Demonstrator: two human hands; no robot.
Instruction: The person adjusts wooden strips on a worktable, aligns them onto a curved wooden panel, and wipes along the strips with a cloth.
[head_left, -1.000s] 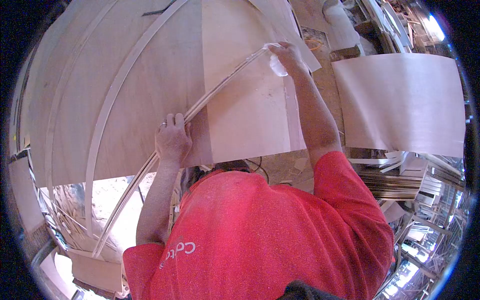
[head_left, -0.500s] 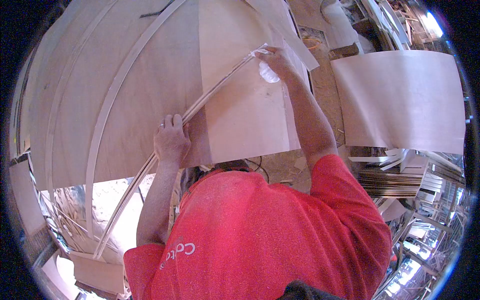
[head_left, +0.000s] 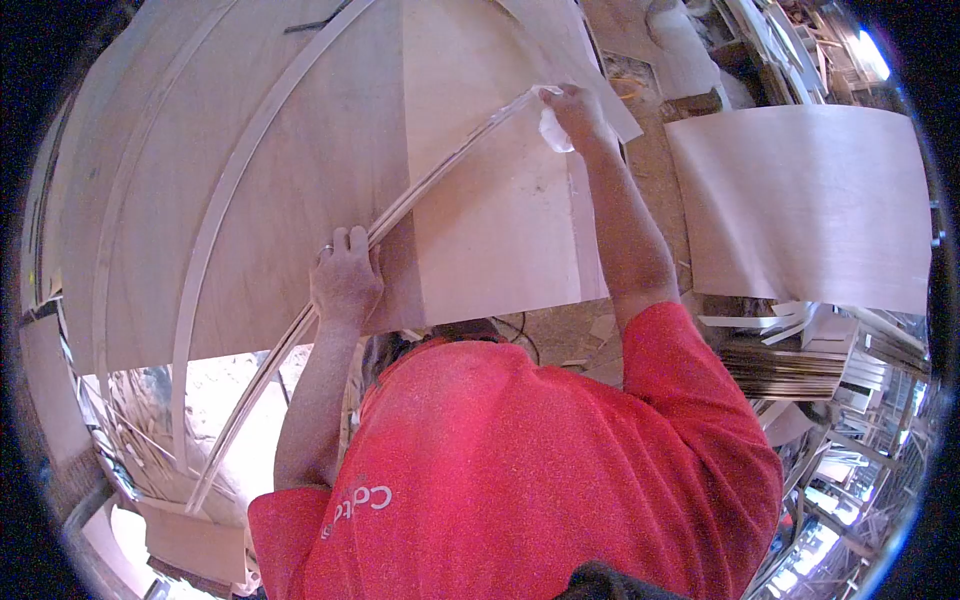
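My left hand (head_left: 346, 276) is closed around a bundle of long thin wooden strips (head_left: 415, 195) that runs slantwise across the plywood sheet (head_left: 490, 240). Its lower end reaches down past the sheet's near edge on the left. At the bundle's upper end, my right hand (head_left: 580, 115) is closed on thin, whitish see-through plastic film (head_left: 556, 133). A stretch of film runs from the strip ends up to my fingers, and a loose wad hangs below them. A ring shows on a left finger.
A long curved pale strip (head_left: 228, 190) lies across the sheet to the left. On the right stand a bent plywood panel (head_left: 800, 205) and a stack of thin boards (head_left: 785, 370). Scrap wood (head_left: 150, 440) is piled at lower left.
My right hand has moved up and to the right, drawing the film out from the strip ends. My left hand keeps its hold on the strips at nearly the same spot.
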